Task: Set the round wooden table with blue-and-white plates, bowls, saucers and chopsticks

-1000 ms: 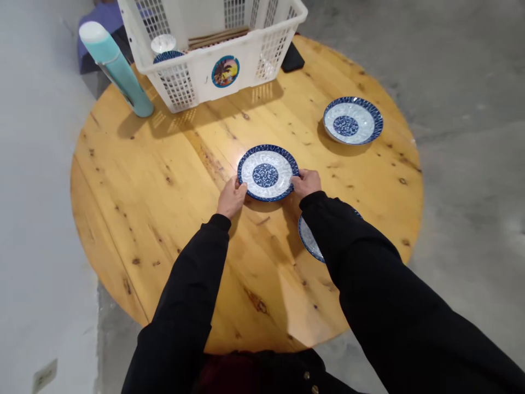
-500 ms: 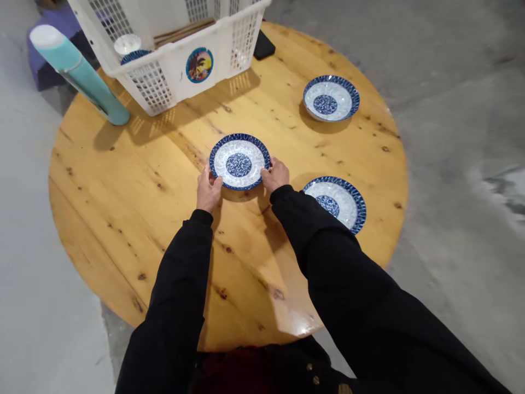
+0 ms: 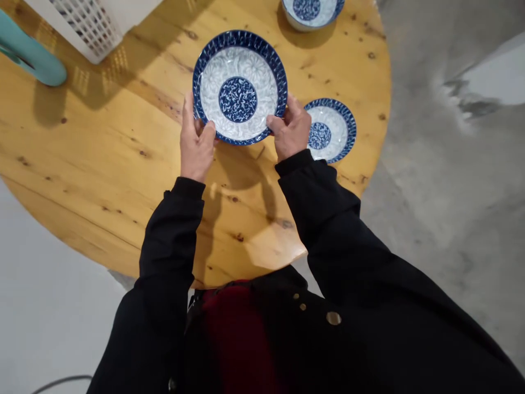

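Observation:
Between my two hands a blue-and-white plate [image 3: 240,60] is held up above the wooden table, its patterned face toward me. My left hand [image 3: 197,142] grips the rim at lower left, thumb on top and fingers underneath. My right hand [image 3: 293,128] pinches the rim at lower right in the same way. Just beyond my right hand lies a second plate [image 3: 336,131] with the same pattern, partly covered by that hand and sleeve. A matching bowl-like dish [image 3: 314,11] stands farther back, cut off by the top edge.
The round wooden table [image 3: 102,164] carries a white plastic basket [image 3: 94,27] at the back left, mostly out of view. Left of it stands a turquoise cylinder, perhaps a flask [image 3: 36,60]. Concrete floor [image 3: 443,219] shows to the right.
Both hands have lifted the plate off the table and nearer to the camera, so it looks larger. The view has tipped downward, and the basket and back dish are now partly cut off.

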